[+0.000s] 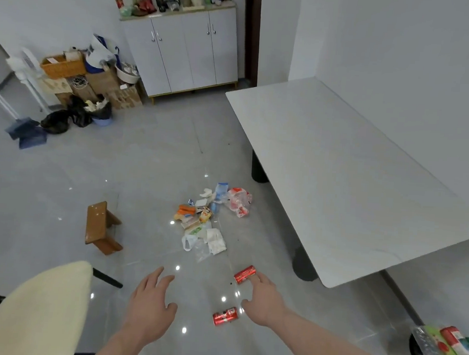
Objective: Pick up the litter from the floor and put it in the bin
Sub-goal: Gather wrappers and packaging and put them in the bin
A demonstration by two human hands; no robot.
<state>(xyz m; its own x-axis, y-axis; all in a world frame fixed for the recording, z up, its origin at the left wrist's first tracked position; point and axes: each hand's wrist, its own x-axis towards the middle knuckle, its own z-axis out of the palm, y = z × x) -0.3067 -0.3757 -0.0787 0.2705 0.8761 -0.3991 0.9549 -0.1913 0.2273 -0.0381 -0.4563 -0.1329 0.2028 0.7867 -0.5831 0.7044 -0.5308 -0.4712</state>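
On glossy grey tiles (151, 172), right hand (264, 302) spread, empty, reaching the far red can (245, 274): probably light, thin-walled, prone to roll, best gripped round its middle; left hand (148, 306) open too.

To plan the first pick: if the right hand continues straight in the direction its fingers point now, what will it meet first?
Most likely the farther red can: the right hand points forward with its fingertips at that can's near end. Whether they already touch it cannot be told from this view.
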